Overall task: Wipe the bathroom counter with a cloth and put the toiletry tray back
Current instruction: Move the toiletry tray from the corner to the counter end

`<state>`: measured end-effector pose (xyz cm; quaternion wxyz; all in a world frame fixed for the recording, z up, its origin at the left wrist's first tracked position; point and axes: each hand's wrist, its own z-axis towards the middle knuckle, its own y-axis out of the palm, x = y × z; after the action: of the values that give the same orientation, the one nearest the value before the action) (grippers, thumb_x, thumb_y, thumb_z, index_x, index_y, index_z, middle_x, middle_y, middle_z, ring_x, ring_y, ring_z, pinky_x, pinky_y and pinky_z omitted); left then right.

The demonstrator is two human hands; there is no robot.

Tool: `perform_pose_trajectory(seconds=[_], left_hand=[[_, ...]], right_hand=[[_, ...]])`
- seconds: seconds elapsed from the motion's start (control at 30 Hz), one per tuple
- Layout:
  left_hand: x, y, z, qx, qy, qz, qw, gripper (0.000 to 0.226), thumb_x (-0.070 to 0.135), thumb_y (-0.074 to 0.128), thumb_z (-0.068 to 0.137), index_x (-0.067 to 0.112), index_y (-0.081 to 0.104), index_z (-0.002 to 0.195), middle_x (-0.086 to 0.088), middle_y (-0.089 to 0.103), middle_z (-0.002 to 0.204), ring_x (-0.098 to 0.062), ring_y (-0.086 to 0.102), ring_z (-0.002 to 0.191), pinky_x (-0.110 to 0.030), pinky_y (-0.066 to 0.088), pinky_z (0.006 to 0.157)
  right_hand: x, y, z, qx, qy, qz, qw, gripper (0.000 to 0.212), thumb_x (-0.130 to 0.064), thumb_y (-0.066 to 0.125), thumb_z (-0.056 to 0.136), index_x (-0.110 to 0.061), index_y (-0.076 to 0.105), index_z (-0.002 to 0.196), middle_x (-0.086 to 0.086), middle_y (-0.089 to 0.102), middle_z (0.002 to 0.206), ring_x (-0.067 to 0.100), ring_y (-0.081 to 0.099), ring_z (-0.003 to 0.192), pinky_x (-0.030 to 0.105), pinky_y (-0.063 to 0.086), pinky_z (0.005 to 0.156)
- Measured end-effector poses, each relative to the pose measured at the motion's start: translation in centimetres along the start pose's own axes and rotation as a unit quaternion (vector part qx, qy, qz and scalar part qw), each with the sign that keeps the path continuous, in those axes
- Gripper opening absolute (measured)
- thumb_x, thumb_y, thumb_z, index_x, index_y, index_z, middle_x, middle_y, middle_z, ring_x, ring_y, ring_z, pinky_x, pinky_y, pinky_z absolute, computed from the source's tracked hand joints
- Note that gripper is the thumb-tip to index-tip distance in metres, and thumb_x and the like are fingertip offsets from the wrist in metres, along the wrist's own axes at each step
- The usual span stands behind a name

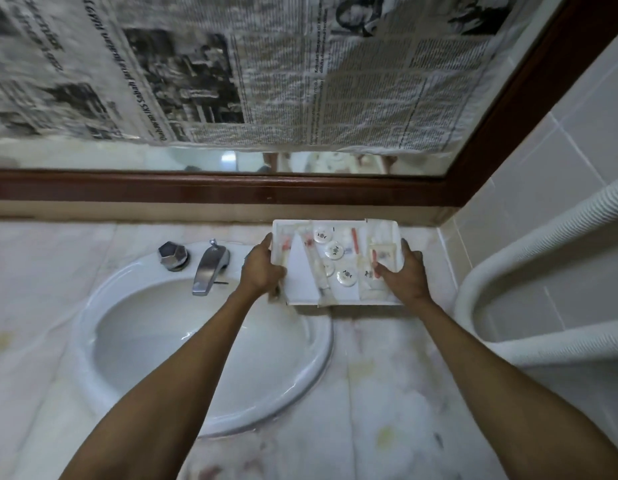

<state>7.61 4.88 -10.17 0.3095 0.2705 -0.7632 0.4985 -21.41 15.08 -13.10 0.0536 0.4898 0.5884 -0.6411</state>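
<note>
A white rectangular toiletry tray (335, 224) sits at the back right of the pale marble counter (387, 393), close to the wall below the mirror. It holds several round white soaps, sachets and small wrapped items. My left hand (260, 268) grips the tray's left edge, thumb over the rim. My right hand (404, 271) grips its right front corner, thumb inside the tray. I cannot tell whether the tray rests on the counter or is just above it. No cloth is in view.
A white oval sink (103, 327) with a chrome faucet (208, 268) and a faceted knob (173, 255) lies left of the tray. A wood-framed mirror (231, 190) covered with newspaper stands behind. A white ribbed hose (529, 237) curves along the tiled right wall.
</note>
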Motion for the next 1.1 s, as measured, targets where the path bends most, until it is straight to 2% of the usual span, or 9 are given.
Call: perform_pose_trajectory(seconds=[0.13,0.2,0.33,0.5,0.63,0.77,0.87,0.97,1.1], left_hand=[[-2.7,-5.8,-3.0,0.031,0.008,-0.032,0.999,0.076,-0.003,0.074,0.084,0.014,0.045,0.153,-0.01,0.067,0.113,-0.033,0.067,0.104,-0.049,0.059,0.092],[-4.5,-8.8,-4.5,0.043,0.006,-0.048,0.998,0.074,0.0,0.076,0.085,0.019,0.048,0.151,-0.008,0.069,0.117,-0.035,0.069,0.105,-0.05,0.06,0.09],[-9.3,-15.0,-8.4,0.082,-0.011,-0.08,0.993,0.076,0.004,0.076,0.089,0.019,0.043,0.156,-0.004,0.061,0.117,-0.032,0.066,0.111,-0.038,0.056,0.089],[-16.7,-22.5,-14.2,0.131,-0.025,-0.095,0.986,0.087,0.009,0.079,0.087,0.019,0.034,0.161,-0.012,0.062,0.117,-0.035,0.068,0.103,-0.038,0.056,0.087],[-22.7,-28.5,-18.9,0.166,-0.056,-0.096,0.98,0.083,0.006,0.079,0.084,0.022,0.043,0.157,-0.016,0.062,0.111,-0.037,0.068,0.106,-0.042,0.057,0.092],[-27.8,-34.1,-22.1,0.202,-0.082,-0.104,0.97,0.083,0.007,0.082,0.079,0.026,0.049,0.153,-0.021,0.064,0.114,-0.038,0.068,0.105,-0.045,0.059,0.09],[-31.1,-37.5,-24.1,0.229,-0.098,-0.114,0.962,0.085,0.007,0.083,0.08,0.026,0.048,0.154,-0.015,0.06,0.105,-0.035,0.066,0.104,-0.038,0.055,0.082],[-34.3,-40.3,-25.3,0.251,-0.112,-0.129,0.953,0.083,0.006,0.083,0.081,0.024,0.047,0.155,-0.009,0.057,0.1,-0.035,0.066,0.102,-0.043,0.057,0.088],[-38.1,-43.8,-25.0,0.275,-0.136,-0.145,0.94,0.089,0.009,0.084,0.082,0.025,0.042,0.158,-0.016,0.062,0.112,-0.036,0.066,0.109,-0.042,0.057,0.09]], right_hand=[[-4.7,2.5,-3.9,0.003,-0.046,0.018,0.999,0.079,-0.037,0.08,0.081,-0.013,0.041,0.146,0.012,0.046,0.113,0.03,0.058,0.106,0.029,0.044,0.094],[-7.3,3.9,-5.9,0.004,-0.063,0.03,0.998,0.079,-0.038,0.08,0.081,-0.016,0.042,0.146,0.009,0.045,0.113,0.021,0.054,0.101,0.025,0.041,0.089],[-12.7,7.7,-10.7,0.007,-0.124,0.054,0.991,0.063,-0.039,0.08,0.079,-0.024,0.053,0.134,0.008,0.047,0.107,0.02,0.057,0.094,0.024,0.04,0.082],[-18.4,13.9,-16.5,-0.019,-0.179,0.061,0.982,0.065,-0.044,0.079,0.077,-0.029,0.052,0.134,0.006,0.048,0.105,0.015,0.056,0.09,0.025,0.044,0.084],[-22.8,19.8,-21.1,-0.063,-0.206,0.064,0.974,0.074,-0.052,0.078,0.073,-0.031,0.048,0.137,0.005,0.05,0.114,0.019,0.057,0.105,0.035,0.049,0.095],[-27.8,25.0,-25.0,-0.105,-0.243,0.067,0.962,0.076,-0.046,0.079,0.077,-0.024,0.046,0.142,0.007,0.047,0.122,0.016,0.05,0.107,0.026,0.04,0.091],[-31.2,28.6,-26.7,-0.134,-0.266,0.06,0.953,0.076,-0.05,0.078,0.076,-0.023,0.047,0.14,0.008,0.049,0.123,0.019,0.054,0.107,0.03,0.044,0.094],[-34.5,32.2,-27.7,-0.16,-0.281,0.05,0.945,0.074,-0.052,0.078,0.075,-0.024,0.049,0.136,0.007,0.05,0.115,0.02,0.057,0.103,0.033,0.048,0.093],[-38.6,36.6,-28.7,-0.185,-0.295,0.043,0.937,0.073,-0.047,0.078,0.078,-0.023,0.046,0.139,0.005,0.047,0.113,0.017,0.054,0.095,0.028,0.042,0.086]])
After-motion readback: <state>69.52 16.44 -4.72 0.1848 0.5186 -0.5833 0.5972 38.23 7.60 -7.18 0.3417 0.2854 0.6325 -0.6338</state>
